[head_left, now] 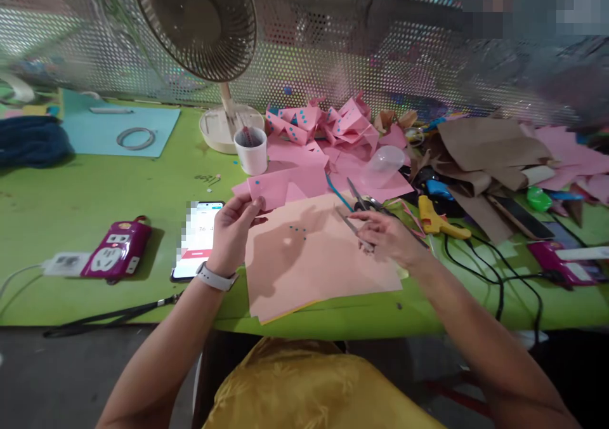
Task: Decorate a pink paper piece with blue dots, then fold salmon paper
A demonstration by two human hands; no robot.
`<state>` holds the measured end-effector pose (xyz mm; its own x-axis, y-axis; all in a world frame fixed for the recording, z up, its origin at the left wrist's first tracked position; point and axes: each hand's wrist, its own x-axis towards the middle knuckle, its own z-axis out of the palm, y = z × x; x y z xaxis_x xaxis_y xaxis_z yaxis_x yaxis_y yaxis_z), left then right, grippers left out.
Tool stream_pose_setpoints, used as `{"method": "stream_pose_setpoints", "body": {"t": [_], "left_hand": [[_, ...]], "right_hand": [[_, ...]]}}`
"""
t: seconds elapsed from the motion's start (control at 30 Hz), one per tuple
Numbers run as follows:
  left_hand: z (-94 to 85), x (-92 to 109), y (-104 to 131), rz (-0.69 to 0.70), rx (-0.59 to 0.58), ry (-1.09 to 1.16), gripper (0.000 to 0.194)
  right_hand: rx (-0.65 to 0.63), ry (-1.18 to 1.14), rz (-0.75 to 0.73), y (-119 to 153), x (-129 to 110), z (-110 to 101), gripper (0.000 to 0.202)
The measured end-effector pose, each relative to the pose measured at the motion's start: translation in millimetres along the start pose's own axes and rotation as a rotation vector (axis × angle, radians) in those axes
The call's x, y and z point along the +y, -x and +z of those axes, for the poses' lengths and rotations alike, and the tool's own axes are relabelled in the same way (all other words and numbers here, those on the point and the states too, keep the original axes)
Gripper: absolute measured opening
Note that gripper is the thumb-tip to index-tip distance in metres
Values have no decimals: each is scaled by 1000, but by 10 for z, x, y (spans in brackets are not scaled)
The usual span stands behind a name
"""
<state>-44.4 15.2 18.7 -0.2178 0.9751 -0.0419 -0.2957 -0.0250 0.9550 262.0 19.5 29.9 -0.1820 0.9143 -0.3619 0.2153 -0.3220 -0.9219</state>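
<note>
Paper of a bright pink, marked with a small blue dot [273,191], is pinched between the thumb and fingers of the person's left hand [236,226], just above the far left part of a stack of flat, peach-coloured sheets [328,270]. A pale grey wristband [217,278] circles that wrist, and beside it a white-screened smartphone [194,251] lies on the green tabletop [157,302].

From where I stand, the right hand [380,235] has its fingers curled around a slim, silver metal tool [347,219] over the same sheets, its tip aimed away toward the far left; I can't make out what kind of tool it is. Between the hands, a few tiny blue dots [297,230] lie on the top sheet.

Just past the right hand rest scissors with dark handles [353,188], near a thin blue strip [337,191]. To the right of them lies a yellow plastic glue gun [432,218].

Farther back, a white cup [252,157] stands before the round white base of a table fan [209,131], and beside it sits a heap of folded pink paper pieces with blue spots [340,124].
</note>
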Motion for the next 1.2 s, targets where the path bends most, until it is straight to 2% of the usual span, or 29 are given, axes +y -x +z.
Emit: {"method": "stream_pose_setpoints", "body": {"t": [0.17,0.27,0.4,0.5,0.57,0.7,0.77,0.83,0.93,1.03,1.2], "left_hand": [[0,-5,1,-5,0,-11,28],[-3,-19,1,-13,-11,-24,29],[-10,-47,-4,-14,-23,-26,27],[-12,-61,-6,-16,-23,-31,26],[-10,-61,-6,-16,-17,-35,26],[-2,-50,-2,-7,4,-40,24],[5,-44,-1,-9,5,-37,24],[12,-42,0,-12,-1,-37,23],[23,-44,1,-19,0,-39,24],[38,-47,4,-39,5,-39,26],[60,-50,10,-64,-1,-38,25]], "right_hand": [[62,-325,-32,67,-175,-44,27],[82,-311,-128,80,-209,32,30],[261,-277,-331,8,-165,209,24],[298,-263,-431,-69,-70,289,24],[303,-130,-457,-93,5,303,24],[350,392,-614,-54,90,262,21],[269,621,-655,-22,89,221,17],[124,703,-574,-4,78,184,13],[13,563,-425,-22,68,180,11],[37,298,-399,-109,76,293,21],[49,-58,-355,-318,162,630,34]]}}
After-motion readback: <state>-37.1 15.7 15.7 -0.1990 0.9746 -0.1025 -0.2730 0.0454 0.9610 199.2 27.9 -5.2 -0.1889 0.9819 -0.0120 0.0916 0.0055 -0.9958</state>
